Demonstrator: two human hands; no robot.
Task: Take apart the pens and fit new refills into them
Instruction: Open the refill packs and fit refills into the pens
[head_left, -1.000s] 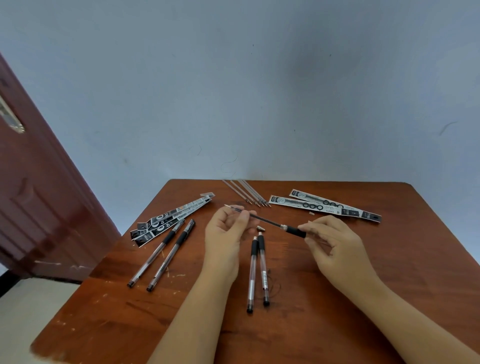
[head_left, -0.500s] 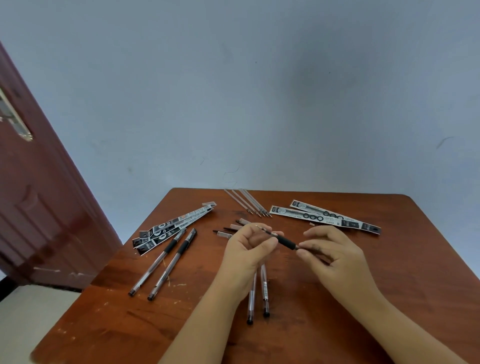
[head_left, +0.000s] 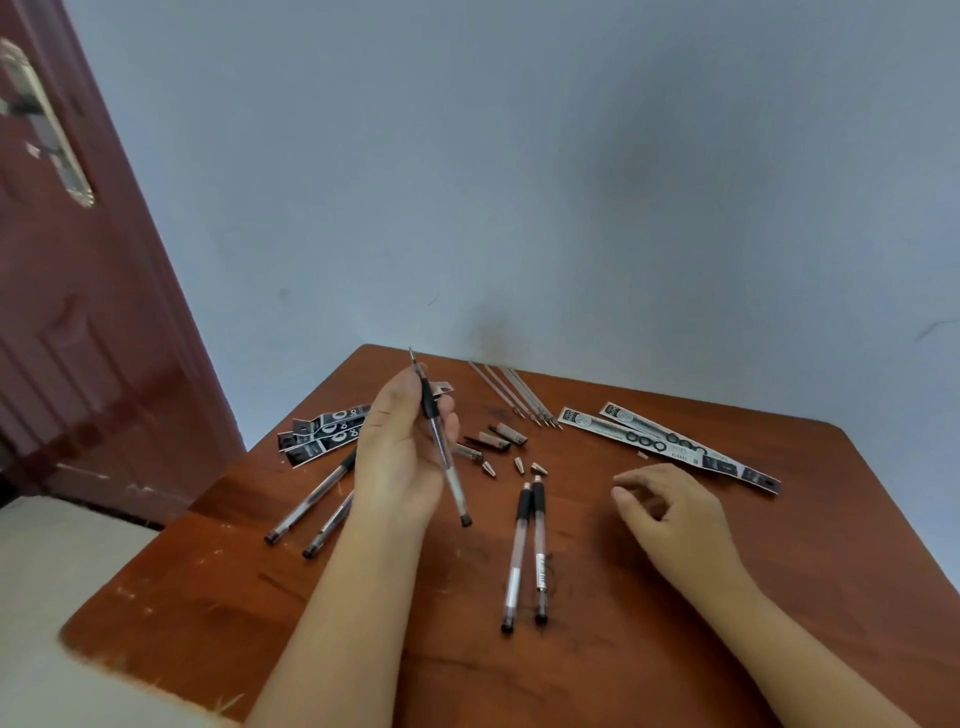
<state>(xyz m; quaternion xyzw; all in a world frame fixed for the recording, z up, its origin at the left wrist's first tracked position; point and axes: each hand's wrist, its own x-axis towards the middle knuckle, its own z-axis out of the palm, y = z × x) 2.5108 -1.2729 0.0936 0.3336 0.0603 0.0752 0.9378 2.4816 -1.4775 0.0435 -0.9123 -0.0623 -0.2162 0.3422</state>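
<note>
Risk first: pen (head_left: 440, 446) sits loosely in my left hand (head_left: 402, 457), held up off the table (head_left: 779, 597), tip end up and away from me, back end hanging down toward the wood. Fingers curl round the black grip part only, so a slack hold could let it slide out and land on the small loose parts below. My right hand (head_left: 670, 512) holds nothing, fingers loosely bent, hovering just above the wood. Tiny cone tips (head_left: 519, 464) lie scattered just beside my left hand; I judge they could roll or get knocked if that hand drops. Caps (head_left: 501, 436) lie near them. Two pens (head_left: 524, 556) lie side by side between my hands, two more pens (head_left: 317, 506) partly under my left wrist. Refills (head_left: 519, 392) sit at the far edge, near the wall, easy to nudge off. Cannot tell whether the held pen has its tip cone on.
</note>
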